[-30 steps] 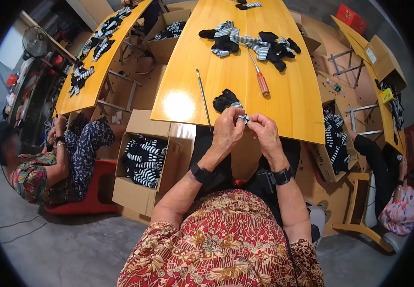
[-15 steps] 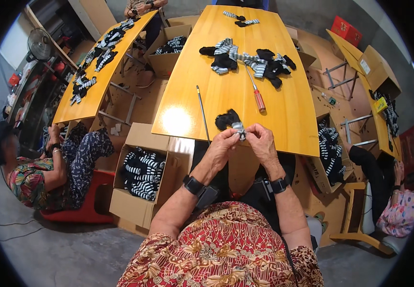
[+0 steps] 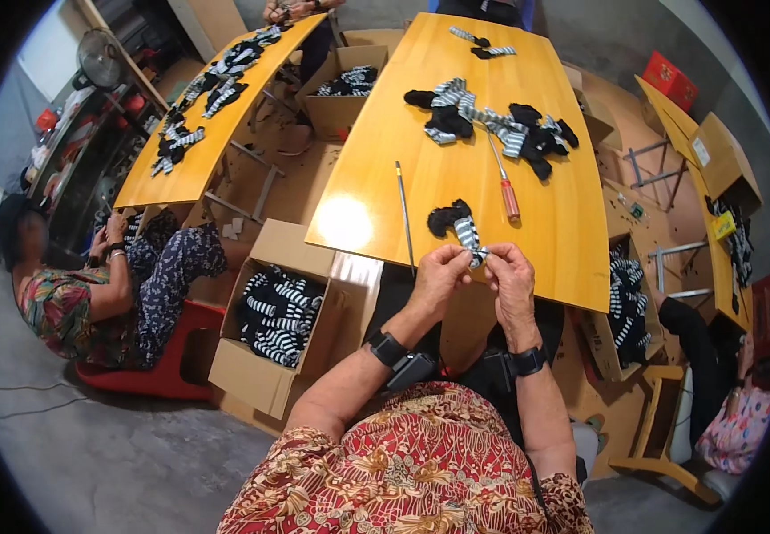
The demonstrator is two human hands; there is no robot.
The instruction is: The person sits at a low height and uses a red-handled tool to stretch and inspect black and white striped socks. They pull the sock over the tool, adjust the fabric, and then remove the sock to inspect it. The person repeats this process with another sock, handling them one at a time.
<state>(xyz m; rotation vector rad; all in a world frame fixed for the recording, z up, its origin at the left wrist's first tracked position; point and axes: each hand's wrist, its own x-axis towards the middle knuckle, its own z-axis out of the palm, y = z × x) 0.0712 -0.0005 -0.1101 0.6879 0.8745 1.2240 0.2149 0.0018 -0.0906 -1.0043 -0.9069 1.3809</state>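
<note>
Sock (image 3: 467, 233) drawn straighter | left hand (image 3: 441, 274), right hand (image 3: 512, 276) pinch end

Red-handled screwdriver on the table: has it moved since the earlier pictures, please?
No. Against the yellow table, the red-handled screwdriver keeps its place, its shaft still reaching the striped and black socks; the whole view has shifted.

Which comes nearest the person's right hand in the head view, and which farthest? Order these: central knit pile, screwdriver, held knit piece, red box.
From the right hand:
1. Held knit piece, in its grasp, reaching leftward.
2. Screwdriver, straight ahead.
3. Central knit pile, farther ahead.
4. Red box, far off, upper right.
</note>
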